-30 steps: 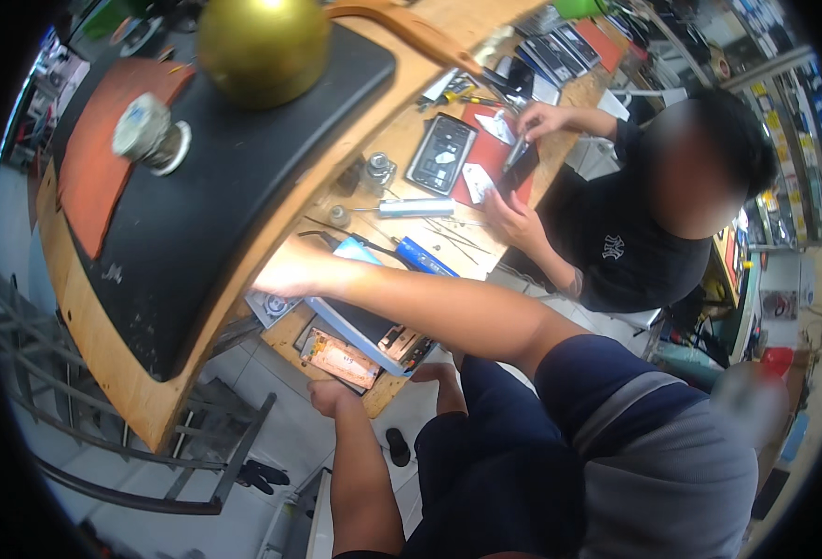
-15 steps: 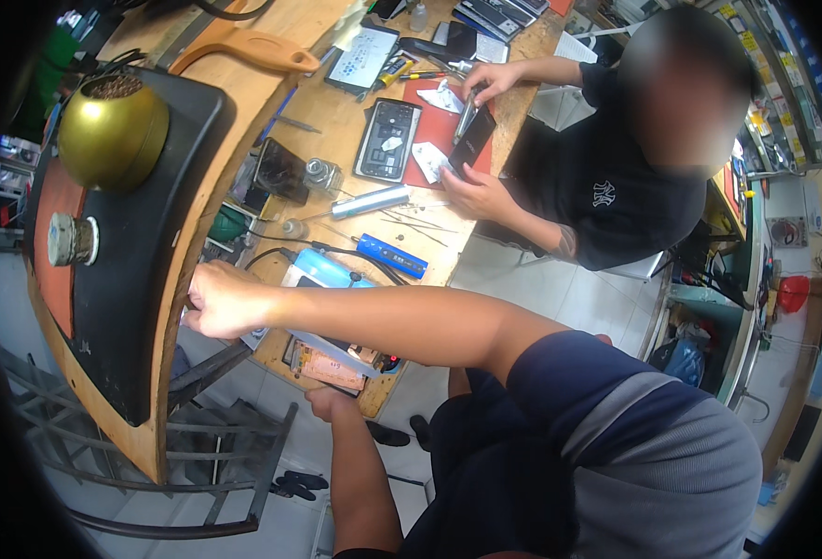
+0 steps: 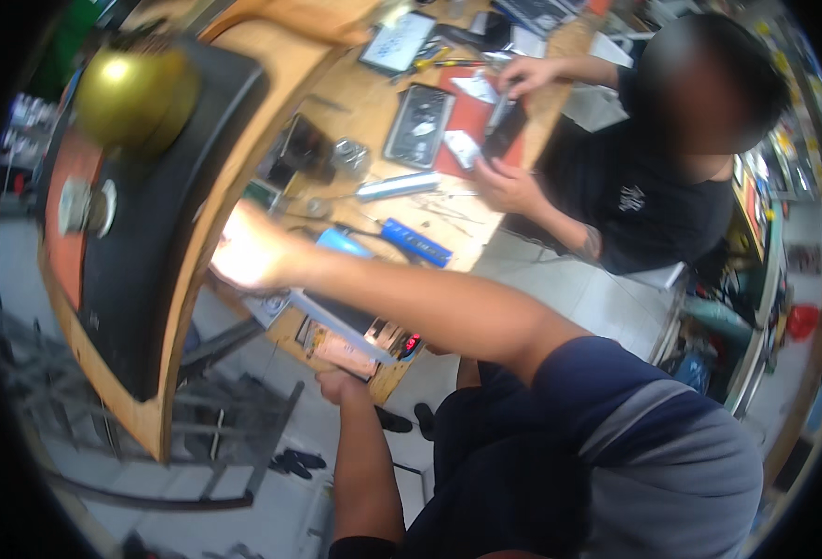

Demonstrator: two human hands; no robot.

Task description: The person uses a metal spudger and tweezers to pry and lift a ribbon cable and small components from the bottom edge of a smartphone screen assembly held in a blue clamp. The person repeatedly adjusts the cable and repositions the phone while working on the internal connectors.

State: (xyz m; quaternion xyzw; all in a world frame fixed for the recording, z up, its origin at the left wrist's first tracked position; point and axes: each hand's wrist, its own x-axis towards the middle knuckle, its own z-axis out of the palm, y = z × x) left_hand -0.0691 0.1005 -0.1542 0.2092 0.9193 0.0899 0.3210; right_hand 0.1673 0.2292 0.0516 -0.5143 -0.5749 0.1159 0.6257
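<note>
My right hand (image 3: 254,250) is raised at the edge of the wooden shelf (image 3: 208,233). It looks closed, but motion and bright light smear it, and whatever its fingers hold is hidden. Lower down, my left hand (image 3: 339,386) rests by the bench's near edge, against a flat copper-coloured piece (image 3: 336,349) with a dark rim; its fingers are mostly hidden. Between my arms a pale flat bar (image 3: 344,324) slants over the bench. Beside it sits a small device with a red lit display (image 3: 413,343).
Across the bench (image 3: 471,200), a co-worker (image 3: 653,196) holds a dark phone (image 3: 506,132) over a red mat. An opened phone (image 3: 419,125), a glass jar (image 3: 350,158) and a blue tool (image 3: 416,242) lie nearby. A gold pot (image 3: 138,101) stands on the shelf's black mat.
The view has shifted, so the bench and co-worker appear farther right. My right hand stays at the shelf edge, slightly higher in view and brightly lit. My left hand remains by the copper-coloured piece.
</note>
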